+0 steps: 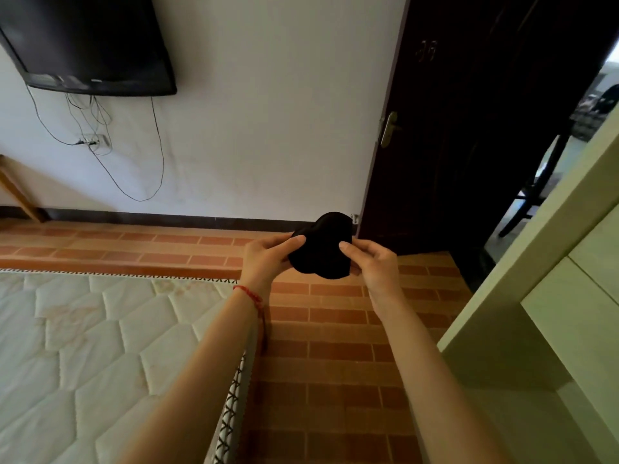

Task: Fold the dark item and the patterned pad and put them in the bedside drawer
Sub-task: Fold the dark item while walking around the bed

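both hands [268, 259] [375, 266] pinch dark item [321, 251], folds indistinct

Both hands hold the dark item [321, 251] over the floor [335, 329], left hand [268, 259] left of it, right hand [375, 266] right. The mattress [100, 346] lies left, the cabinet [552, 313] right, the door [469, 128] behind.
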Action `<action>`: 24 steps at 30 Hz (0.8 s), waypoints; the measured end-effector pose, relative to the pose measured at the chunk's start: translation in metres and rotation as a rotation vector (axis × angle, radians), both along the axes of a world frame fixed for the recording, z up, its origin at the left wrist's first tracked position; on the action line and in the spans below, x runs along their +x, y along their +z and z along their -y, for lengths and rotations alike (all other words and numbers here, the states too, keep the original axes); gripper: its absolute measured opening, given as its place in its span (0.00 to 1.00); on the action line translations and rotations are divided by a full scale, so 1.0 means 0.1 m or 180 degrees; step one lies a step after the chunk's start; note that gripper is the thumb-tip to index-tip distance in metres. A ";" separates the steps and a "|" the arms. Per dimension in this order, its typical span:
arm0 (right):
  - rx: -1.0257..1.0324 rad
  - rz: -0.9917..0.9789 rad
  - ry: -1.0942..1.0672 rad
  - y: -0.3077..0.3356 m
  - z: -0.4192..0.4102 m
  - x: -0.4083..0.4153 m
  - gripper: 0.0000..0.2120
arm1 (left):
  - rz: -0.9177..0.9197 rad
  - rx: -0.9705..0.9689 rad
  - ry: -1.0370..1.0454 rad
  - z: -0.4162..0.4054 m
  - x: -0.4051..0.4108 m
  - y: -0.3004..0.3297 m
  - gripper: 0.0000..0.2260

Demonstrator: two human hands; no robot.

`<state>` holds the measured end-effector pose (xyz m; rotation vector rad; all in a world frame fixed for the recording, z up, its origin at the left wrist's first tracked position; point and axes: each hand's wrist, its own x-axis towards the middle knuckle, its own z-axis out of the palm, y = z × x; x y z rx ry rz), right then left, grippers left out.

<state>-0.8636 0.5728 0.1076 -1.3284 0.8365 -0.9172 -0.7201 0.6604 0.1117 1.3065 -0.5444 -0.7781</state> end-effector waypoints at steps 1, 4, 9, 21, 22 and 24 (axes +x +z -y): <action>0.0001 -0.0005 -0.0018 0.01 0.09 0.10 0.11 | -0.0001 0.0010 0.0008 0.10 0.11 0.01 0.13; 0.0038 0.0013 -0.0039 0.01 0.35 0.37 0.08 | -0.0011 0.0011 -0.0009 0.38 0.37 0.01 0.13; 0.0089 -0.0036 0.0016 -0.05 0.76 0.70 0.06 | -0.0106 0.0025 -0.0032 0.80 0.70 -0.09 0.08; 0.0251 -0.0047 0.0150 -0.22 2.27 1.40 0.13 | -0.0187 0.0137 0.0162 2.23 1.32 -0.24 0.09; 0.0217 -0.0076 0.0159 -0.21 2.43 1.45 0.12 | -0.0208 0.0138 0.0178 2.36 1.36 -0.23 0.07; 0.0186 -0.0118 0.0145 -0.19 2.73 1.57 0.12 | -0.0233 0.0127 0.0220 2.63 1.46 -0.19 0.06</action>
